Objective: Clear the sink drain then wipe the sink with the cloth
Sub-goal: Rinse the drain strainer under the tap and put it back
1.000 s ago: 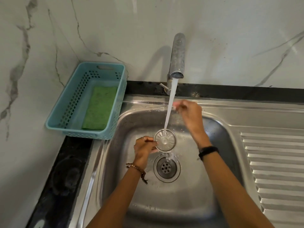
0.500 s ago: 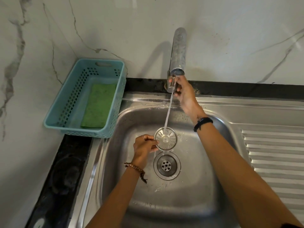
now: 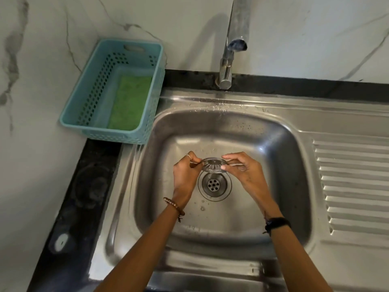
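The left hand (image 3: 185, 171) pinches one edge of the small round silver metal drain strainer (image 3: 213, 165), and the right hand (image 3: 245, 168) pinches the other edge, so both hands are closed on it with fingertips only. The strainer hangs in the air just above the round metal drain hole (image 3: 214, 184) in the bottom of the shiny steel sink (image 3: 273, 148). The hole is open, with little holes showing in its middle. I think the person is about to put the strainer back, so the drain part looks nearly done and the wiping is not started. What could go wrong: the strainer looks wet and the grip is small, so it could slip and drop into the sink. It could also go in crooked if it is not held flat over the hole. Water drops sit on the sink floor near the drain and along the back rim. The tall silver tap (image 3: 232, 43) stands behind the sink, and no water runs from it. To the left, on the dark desk (image 3: 84, 186), sits a light blue plastic basket with holes (image 3: 84, 98). The green cloth (image 3: 129, 102) lies flat inside it, well apart from the hands. The basket's near wall stands between the hands and the cloth, so a hand must reach up and over it. Nothing blocks the drain hole.
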The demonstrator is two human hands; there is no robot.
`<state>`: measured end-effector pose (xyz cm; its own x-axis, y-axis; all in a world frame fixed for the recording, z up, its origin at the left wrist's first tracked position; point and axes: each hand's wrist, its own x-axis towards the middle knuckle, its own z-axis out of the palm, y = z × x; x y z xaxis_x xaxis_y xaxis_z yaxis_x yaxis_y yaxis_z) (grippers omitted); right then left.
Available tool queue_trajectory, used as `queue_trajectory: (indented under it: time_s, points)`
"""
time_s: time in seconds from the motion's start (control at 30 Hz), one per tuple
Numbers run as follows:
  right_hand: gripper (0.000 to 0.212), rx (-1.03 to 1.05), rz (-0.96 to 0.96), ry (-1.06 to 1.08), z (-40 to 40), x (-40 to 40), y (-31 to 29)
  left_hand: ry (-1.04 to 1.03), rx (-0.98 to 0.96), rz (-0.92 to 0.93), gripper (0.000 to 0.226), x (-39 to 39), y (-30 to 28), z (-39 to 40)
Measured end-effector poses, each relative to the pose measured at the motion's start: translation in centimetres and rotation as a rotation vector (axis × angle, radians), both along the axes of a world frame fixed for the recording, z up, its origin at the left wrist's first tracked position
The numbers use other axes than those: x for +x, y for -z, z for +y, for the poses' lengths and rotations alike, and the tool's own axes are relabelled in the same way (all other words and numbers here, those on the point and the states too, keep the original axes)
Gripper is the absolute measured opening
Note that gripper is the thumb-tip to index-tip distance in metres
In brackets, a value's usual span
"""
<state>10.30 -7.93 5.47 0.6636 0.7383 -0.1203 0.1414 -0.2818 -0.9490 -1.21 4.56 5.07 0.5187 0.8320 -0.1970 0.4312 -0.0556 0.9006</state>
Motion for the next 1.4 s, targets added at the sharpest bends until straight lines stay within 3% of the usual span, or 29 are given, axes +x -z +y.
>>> queue_trajectory:
  time_s: [0.1, 0.17, 0.27, 0.4, 0.53, 0.6, 0.7, 0.83, 1.0, 1.07, 1.2, 1.4]
  points:
    - [0.017, 0.011, -0.260, 0.020, -1.2, -0.9, 0.2, 0.025, 0.108, -0.068, 0.015, -1.1, 0.4, -1.1]
    - [0.013, 0.021, -0.329, 0.042, -1.4, -1.2, 0.5, 0.051, 0.160, -0.083, 0.012, -1.6, 0.8, -1.6]
    - [0.015, -0.023, -0.226, 0.083, -1.2, -1.0, 1.1, 0.041, 0.113, -0.069, 0.009, -1.7, 1.4, -1.8]
    - [0.014, -0.216, -0.027, 0.176, 0.0, -0.3, 3.1, -0.037, -0.155, 0.072, 0.007, -1.0, 3.0, -1.5]
    - [0.013, -0.410, -0.012, 0.177, 0.6, -0.6, 6.3, -0.085, -0.372, 0.153, 0.016, -0.2, 5.1, -1.3]
    - [0.011, -0.488, -0.024, 0.164, 0.7, -0.7, 7.6, -0.079, -0.393, 0.192, 0.016, 0.1, 6.2, -1.3]
    - [0.015, -0.583, -0.130, 0.129, 0.9, -0.6, 8.9, -0.036, -0.325, 0.278, 0.009, 1.0, 7.7, -1.5]
    - [0.018, -0.645, -0.279, 0.066, 1.4, -0.9, 9.8, 0.102, -0.142, 0.450, 0.020, 1.7, 8.9, -1.5]
    - [0.020, -0.695, -0.387, -0.006, 1.8, -1.5, 10.6, 0.278, 0.076, 0.534, 0.019, 1.7, 9.7, -1.7]
    - [0.020, -0.703, -0.421, -0.026, 1.9, -1.8, 10.8, 0.337, 0.149, 0.559, 0.029, 1.8, 10.1, -1.8]
    - [0.026, -0.735, -0.448, -0.049, 1.9, -2.1, 11.3, 0.376, 0.191, 0.592, 0.049, 1.9, 10.4, -2.2]
    - [0.022, -0.745, -0.431, -0.078, 1.9, -1.6, 11.1, 0.470, 0.249, 0.628, 0.049, 1.5, 10.7, -1.6]
